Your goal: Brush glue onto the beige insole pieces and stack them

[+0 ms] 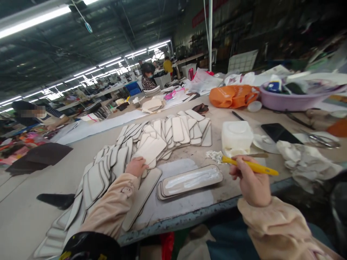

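My right hand [253, 182] grips a brush by its yellow handle [257, 167]; its bristles [214, 156] are caked with white paste. Left of the brush, a short stack of oblong, round-cornered panels [159, 191] lies on a pale sheet [176, 168], and white streaks of paste cover the top one. My left hand [137, 167] is closed at the lower edge of a pale panel [152, 147] on the heap, its fingertips partly hidden. Many similar panels [177, 129] lie overlapping in a curved row around that hand. Behind the brush stands a white plastic container [236, 135].
A phone [280, 133], scissors [322, 139] and a crumpled cloth [300, 159] lie at the right. Farther back are an orange bag [233, 96] and a purple basin [287, 99]. A black object [55, 200] rests at the left. Other people sit at tables beyond.
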### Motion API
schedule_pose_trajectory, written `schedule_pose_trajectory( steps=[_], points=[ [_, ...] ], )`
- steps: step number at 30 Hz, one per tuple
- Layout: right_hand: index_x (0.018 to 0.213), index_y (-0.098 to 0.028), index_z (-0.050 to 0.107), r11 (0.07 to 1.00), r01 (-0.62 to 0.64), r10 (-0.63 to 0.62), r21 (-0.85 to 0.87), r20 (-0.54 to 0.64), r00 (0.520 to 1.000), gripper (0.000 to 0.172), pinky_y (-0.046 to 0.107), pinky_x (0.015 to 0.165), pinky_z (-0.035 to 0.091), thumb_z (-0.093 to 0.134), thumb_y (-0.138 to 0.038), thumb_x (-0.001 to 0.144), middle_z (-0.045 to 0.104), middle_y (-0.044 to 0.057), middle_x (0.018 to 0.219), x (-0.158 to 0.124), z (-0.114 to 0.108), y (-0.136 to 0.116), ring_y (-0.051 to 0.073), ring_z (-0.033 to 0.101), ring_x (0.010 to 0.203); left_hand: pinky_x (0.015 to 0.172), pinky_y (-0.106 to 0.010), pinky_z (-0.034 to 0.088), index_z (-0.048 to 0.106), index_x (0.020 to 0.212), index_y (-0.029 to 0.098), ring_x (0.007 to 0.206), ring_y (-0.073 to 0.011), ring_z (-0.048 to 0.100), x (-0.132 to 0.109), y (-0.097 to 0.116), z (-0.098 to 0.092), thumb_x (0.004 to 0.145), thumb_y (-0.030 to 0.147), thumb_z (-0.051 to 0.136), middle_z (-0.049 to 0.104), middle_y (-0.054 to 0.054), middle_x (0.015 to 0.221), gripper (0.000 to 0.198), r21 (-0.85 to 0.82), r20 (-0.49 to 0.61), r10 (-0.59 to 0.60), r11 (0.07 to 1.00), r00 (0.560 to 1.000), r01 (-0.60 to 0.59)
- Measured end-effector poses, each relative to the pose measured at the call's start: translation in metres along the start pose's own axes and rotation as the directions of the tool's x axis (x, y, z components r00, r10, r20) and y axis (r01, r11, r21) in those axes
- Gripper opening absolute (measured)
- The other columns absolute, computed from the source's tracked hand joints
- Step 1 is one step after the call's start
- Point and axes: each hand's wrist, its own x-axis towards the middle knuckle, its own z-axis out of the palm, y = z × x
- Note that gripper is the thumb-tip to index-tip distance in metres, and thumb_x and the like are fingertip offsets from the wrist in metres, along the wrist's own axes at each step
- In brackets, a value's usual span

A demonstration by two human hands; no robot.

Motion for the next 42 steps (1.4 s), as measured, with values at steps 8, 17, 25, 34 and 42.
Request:
schedule_pose_trajectory(
  steps=[8, 17, 25, 34, 42],
  points=[
    [0.102, -0.019, 0.061, 0.984, 0.161, -0.164, -0.081, -0.028, 0.986, 0.03, 0.031, 0.054, 0.053, 0.059, -0.044, 0.087, 0.066, 0.004, 0.078, 0.001, 0.0, -0.004, 0.015, 0.06, 0.06, 0.084, -0.035, 0.051, 0.067, 0.094, 0.021, 0.097, -0.0248, 0.066, -0.01, 0.006, -0.036, 0.088, 0.035, 0.043, 0.071, -0.009, 0.107, 0.028, -0.036, -0.218, -0.006, 0.999, 0.976, -0.002],
    [0.101, -0.025, 0.048, 0.982, 0.18, -0.164, -0.047, 0.238, 0.957, 0.026, 0.041, 0.092, 0.052, 0.062, -0.04, 0.085, 0.059, 0.01, 0.127, -0.006, 0.003, 0.003, 0.022, 0.063, 0.109, 0.063, -0.022, 0.05, 0.065, 0.092, 0.025, 0.069, -0.0152, 0.067, -0.05, 0.127, -0.092, 0.091, 0.028, 0.047, 0.071, 0.002, 0.08, 0.019, -0.355, -0.128, 0.359, 0.854, 0.925, -0.38],
    [0.091, -0.024, 0.042, 0.963, 0.105, -0.064, -0.249, 0.17, 0.983, 0.04, 0.031, 0.073, 0.054, 0.07, -0.047, 0.075, 0.07, 0.005, 0.099, -0.009, 0.006, 0.016, 0.017, 0.066, 0.077, 0.06, -0.025, 0.05, 0.069, 0.093, 0.022, 0.069, -0.0162, 0.064, -0.05, 0.154, -0.052, 0.084, 0.033, 0.058, 0.07, -0.001, 0.078, 0.018, -0.742, 0.163, 0.187, 0.67, 0.969, -0.005],
    [0.092, -0.022, 0.055, 0.709, 0.282, -0.182, -0.647, 0.22, 0.959, 0.026, 0.03, 0.071, 0.051, 0.064, -0.042, 0.079, 0.067, 0.001, 0.084, -0.004, -0.001, 0.043, 0.018, 0.065, 0.073, 0.062, -0.031, 0.054, 0.063, 0.107, 0.013, 0.064, -0.0131, 0.062, -0.055, 0.133, -0.014, 0.065, 0.029, 0.074, 0.066, -0.006, 0.089, 0.046, -0.907, 0.321, -0.204, 0.214, 0.925, 0.362],
    [0.091, -0.022, 0.056, 0.78, 0.168, -0.128, -0.602, 0.11, 0.986, 0.032, 0.029, 0.068, 0.051, 0.069, -0.046, 0.074, 0.066, 0.0, 0.081, -0.006, 0.005, 0.049, 0.016, 0.064, 0.07, 0.066, -0.03, 0.052, 0.071, 0.098, 0.016, 0.078, -0.0175, 0.063, -0.077, 0.118, -0.008, 0.076, 0.04, 0.066, 0.069, -0.008, 0.096, 0.032, -0.753, 0.09, -0.295, 0.605, 0.951, 0.259]
  ],
)
